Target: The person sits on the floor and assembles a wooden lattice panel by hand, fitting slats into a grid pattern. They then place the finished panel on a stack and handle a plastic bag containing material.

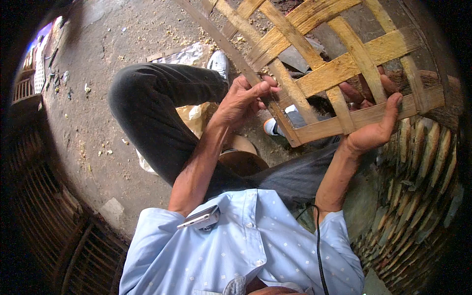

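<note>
Pale blue shirt (285, 246) cloth sits nearest, below both grips. Ahead of it, a lattice of wooden strips (339, 71) spans the hands: the left hand (247, 97) pinches its side rail (228, 48) between thumb and fingers; the right hand (372, 129) clasps its near edge (319, 129), fingers curled behind. Twisting the grips against each other could split a thin strip or loosen the corner (294, 139) between them; rough wood might splinter into skin.

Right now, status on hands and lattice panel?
Left hand pinching side strip. Right hand gripping near edge. Lattice panel held above floor. Shoe partly behind it.
</note>
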Action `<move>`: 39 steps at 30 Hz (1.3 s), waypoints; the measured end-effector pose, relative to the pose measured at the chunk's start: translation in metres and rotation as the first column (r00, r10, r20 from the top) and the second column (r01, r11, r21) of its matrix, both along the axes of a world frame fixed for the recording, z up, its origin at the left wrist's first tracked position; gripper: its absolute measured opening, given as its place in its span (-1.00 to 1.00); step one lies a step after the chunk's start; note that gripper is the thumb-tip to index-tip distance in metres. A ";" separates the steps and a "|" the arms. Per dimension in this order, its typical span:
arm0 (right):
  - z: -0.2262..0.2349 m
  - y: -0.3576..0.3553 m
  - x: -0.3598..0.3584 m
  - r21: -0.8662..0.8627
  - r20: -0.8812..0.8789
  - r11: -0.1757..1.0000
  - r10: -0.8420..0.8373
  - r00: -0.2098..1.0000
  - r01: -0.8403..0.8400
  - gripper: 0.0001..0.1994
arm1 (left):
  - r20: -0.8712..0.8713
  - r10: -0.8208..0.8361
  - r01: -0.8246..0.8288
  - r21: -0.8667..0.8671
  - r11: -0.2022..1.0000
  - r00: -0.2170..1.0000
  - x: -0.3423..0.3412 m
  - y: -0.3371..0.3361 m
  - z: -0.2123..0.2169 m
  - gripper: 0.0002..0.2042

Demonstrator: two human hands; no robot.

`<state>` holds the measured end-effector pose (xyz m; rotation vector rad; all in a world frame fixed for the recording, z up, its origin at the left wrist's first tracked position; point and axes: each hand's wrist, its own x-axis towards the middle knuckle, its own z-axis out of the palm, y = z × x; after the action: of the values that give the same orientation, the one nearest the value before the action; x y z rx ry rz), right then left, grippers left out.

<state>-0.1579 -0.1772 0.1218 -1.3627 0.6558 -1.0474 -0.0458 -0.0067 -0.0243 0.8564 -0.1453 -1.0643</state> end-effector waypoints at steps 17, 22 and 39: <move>-0.004 0.000 0.005 -0.024 -0.001 0.999 -0.037 0.999 0.037 -0.50 | -0.009 -0.389 0.389 0.031 0.921 0.921 0.013 0.002 -0.002 -0.56; -0.006 0.009 0.008 -0.079 0.001 0.996 -0.033 0.999 0.033 -0.49 | 0.112 -0.054 0.054 0.004 0.999 0.992 -0.023 -0.019 0.014 -0.63; -0.005 0.016 0.013 -0.113 -0.052 0.990 -0.094 0.994 0.088 -0.46 | 0.214 -0.008 -0.009 0.076 0.997 0.977 -0.028 -0.023 0.023 -0.30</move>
<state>-0.1448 -0.1607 0.1171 -1.4747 0.7165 -1.1352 -0.0734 -0.0296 -0.0009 1.0407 -0.2864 -0.9801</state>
